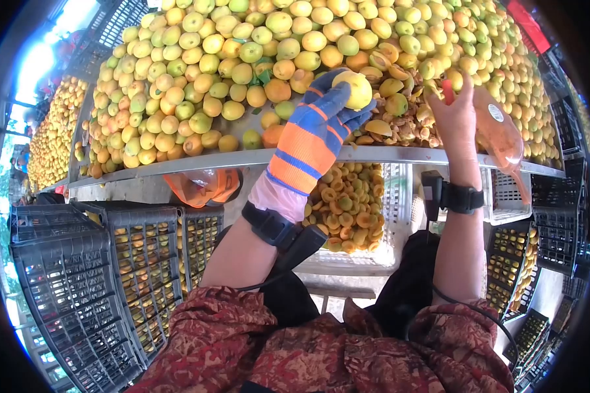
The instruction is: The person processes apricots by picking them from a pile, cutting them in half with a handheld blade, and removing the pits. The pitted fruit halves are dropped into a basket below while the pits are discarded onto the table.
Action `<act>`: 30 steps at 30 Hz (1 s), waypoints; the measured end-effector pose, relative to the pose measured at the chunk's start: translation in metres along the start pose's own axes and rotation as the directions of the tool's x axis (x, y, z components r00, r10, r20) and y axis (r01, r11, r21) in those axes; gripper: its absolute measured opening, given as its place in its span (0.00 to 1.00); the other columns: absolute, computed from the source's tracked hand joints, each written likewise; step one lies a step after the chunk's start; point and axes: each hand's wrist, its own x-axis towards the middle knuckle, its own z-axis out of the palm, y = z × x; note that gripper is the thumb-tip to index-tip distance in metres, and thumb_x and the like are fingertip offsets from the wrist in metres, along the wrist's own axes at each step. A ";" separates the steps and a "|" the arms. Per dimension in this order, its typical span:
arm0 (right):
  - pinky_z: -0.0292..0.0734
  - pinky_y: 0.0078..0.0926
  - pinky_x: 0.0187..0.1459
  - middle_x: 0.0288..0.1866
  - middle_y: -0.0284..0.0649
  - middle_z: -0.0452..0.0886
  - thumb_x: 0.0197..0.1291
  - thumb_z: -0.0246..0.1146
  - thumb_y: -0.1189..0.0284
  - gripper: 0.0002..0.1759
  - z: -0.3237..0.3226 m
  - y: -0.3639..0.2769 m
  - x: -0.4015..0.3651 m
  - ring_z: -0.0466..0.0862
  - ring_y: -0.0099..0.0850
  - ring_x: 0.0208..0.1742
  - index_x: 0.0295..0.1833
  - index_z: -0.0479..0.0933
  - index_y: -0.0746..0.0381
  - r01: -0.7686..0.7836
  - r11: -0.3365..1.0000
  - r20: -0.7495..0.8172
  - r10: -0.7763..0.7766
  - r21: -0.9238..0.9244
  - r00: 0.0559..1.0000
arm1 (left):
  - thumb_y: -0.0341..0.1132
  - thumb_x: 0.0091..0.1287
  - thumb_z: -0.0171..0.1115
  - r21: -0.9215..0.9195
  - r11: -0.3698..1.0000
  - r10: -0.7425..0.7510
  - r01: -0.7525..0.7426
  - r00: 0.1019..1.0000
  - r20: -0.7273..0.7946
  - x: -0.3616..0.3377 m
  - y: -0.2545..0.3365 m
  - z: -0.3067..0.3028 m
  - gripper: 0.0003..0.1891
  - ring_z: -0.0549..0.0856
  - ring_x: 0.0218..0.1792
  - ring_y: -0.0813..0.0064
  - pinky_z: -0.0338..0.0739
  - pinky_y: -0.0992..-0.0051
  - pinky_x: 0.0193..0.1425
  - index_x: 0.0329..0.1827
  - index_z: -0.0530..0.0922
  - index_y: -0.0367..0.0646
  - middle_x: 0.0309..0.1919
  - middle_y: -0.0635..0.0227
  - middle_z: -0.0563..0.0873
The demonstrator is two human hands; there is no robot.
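At left, slatted black crates (65,262) on the near side of a metal-edged table (210,161) piled with fruit. Left hand (318,128), gloved, fingers curled round yellow fruit (355,90) above table edge. White crate (397,190) of halves (347,206) below. Right hand (457,119) bare, fingers closed around red item (448,92). Just right, orange-brown object (497,139), white sticker (496,113), text unreadable.

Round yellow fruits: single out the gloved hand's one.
The round yellow fruit held in the orange-and-blue-gloved left hand; the heaped fruits beyond lie outside its grip.

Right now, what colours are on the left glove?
The left glove is banded orange and blue, best seen in the head view.
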 end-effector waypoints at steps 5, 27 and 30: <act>0.73 0.25 0.32 0.26 0.39 0.79 0.50 0.67 0.64 0.17 -0.011 -0.001 0.011 0.74 0.24 0.24 0.39 0.77 0.66 -0.213 0.974 0.115 0.203 0.078 0.972 | 0.35 0.64 0.60 0.109 0.990 0.084 -0.089 0.995 0.053 0.000 -0.004 -0.001 0.19 0.79 0.52 0.56 0.75 0.60 0.57 0.56 0.69 0.44 0.49 0.60 0.77; 0.48 0.10 0.12 0.23 0.26 0.61 0.62 0.53 0.70 0.16 -0.045 -0.050 -0.003 0.55 0.13 0.14 0.54 0.71 0.64 -0.749 -0.002 0.745 -0.104 0.662 0.659 | 0.33 0.63 0.61 0.275 0.961 0.030 -0.016 0.998 -0.047 -0.012 0.008 0.012 0.19 0.82 0.47 0.59 0.79 0.62 0.49 0.55 0.68 0.44 0.48 0.60 0.79; 0.46 0.10 0.12 0.22 0.26 0.58 0.64 0.52 0.67 0.16 -0.050 -0.044 -0.002 0.54 0.13 0.14 0.54 0.71 0.64 -0.728 -0.141 0.704 -0.184 0.671 0.686 | 0.34 0.64 0.61 0.150 0.988 -0.038 0.044 0.998 -0.045 -0.010 0.005 0.006 0.18 0.82 0.45 0.57 0.80 0.62 0.47 0.54 0.67 0.46 0.46 0.60 0.78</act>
